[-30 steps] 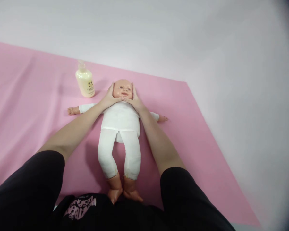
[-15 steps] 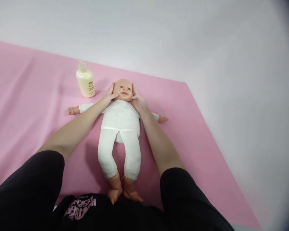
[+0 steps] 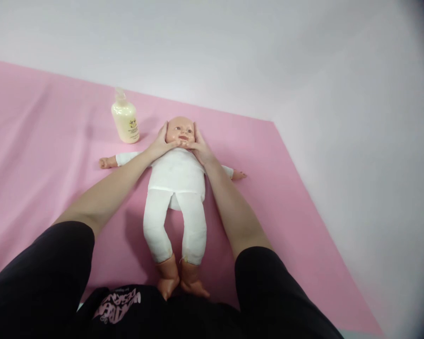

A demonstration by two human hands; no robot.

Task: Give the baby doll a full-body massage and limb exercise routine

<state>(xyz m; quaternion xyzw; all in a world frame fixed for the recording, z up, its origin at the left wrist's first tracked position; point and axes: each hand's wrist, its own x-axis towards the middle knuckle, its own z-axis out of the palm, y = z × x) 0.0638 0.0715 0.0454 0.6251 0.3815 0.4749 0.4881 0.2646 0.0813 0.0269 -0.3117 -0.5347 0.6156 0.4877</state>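
Observation:
A baby doll (image 3: 178,172) in a white cloth suit lies on its back, head away from me, feet against my black shirt. My left hand (image 3: 160,143) cups one side of its head, with the thumb on the chin. On the other side of the head, my right hand (image 3: 200,147) mirrors it, its thumb also at the chin. The fingers run up along the cheeks and are partly hidden beside the head. Both doll arms stretch outward on the sheet.
A pump bottle (image 3: 126,120) of pale yellow lotion stands upright to the left of the doll's head. Beneath everything spreads a pink sheet (image 3: 275,202), wrinkled at the left, with a white surface (image 3: 339,94) beyond its edges.
My thumbs have slid down and inward from the cheeks and sides of the jaw to the middle of the doll's chin. The doll and bottle stay in place.

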